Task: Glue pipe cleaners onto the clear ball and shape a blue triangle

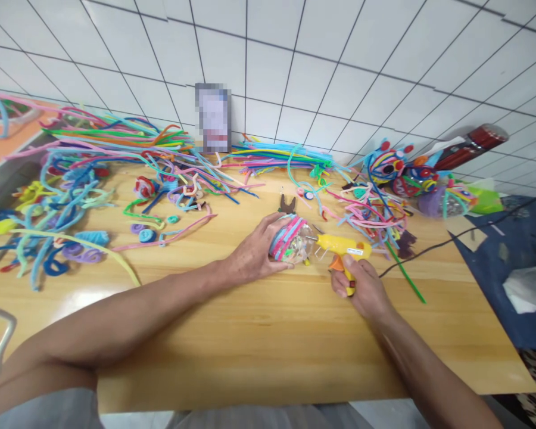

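My left hand (254,250) is closed around a clear plastic bottle (298,245) lying on its side, with pink and blue pipe cleaners wrapped over its left part. In my right hand (365,285) is a yellow hot glue gun (342,245) with an orange trigger. Its metal nozzle points left, close to the clear end of the bottle; whether they touch I cannot tell. Behind the bottle lie dark-handled pliers (287,204).
Loose pipe cleaners (71,202) cover the table's left, with bundles (277,156) along the tiled wall. A phone (213,119) leans there. Decorated figures (386,164) and a dark red flask (473,146) stand at back right. A black cord (455,231) runs right from the glue gun.
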A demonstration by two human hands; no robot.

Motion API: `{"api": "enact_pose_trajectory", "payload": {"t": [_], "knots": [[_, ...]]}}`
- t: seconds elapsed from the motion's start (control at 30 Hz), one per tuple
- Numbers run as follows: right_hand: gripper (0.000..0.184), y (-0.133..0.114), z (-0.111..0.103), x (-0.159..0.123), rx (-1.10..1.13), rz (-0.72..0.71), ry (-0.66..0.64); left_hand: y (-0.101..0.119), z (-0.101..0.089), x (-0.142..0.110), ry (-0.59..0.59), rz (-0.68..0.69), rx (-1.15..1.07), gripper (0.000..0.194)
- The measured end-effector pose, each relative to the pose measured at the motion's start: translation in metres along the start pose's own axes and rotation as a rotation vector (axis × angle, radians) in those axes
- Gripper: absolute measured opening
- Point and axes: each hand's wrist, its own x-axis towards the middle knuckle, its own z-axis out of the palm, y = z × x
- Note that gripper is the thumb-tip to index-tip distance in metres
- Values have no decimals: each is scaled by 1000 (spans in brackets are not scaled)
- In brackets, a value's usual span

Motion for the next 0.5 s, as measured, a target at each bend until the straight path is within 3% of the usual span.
{"api": "enact_pose_trajectory", "payload": {"t": [0.2, 0.5], "knots": [[60, 5, 0, -1, -38, 27, -44, 0, 3, -2, 29, 20, -7, 105], [57, 4, 0, 0, -6, 62, -12, -1, 5, -2, 24, 18, -19, 109]]}}
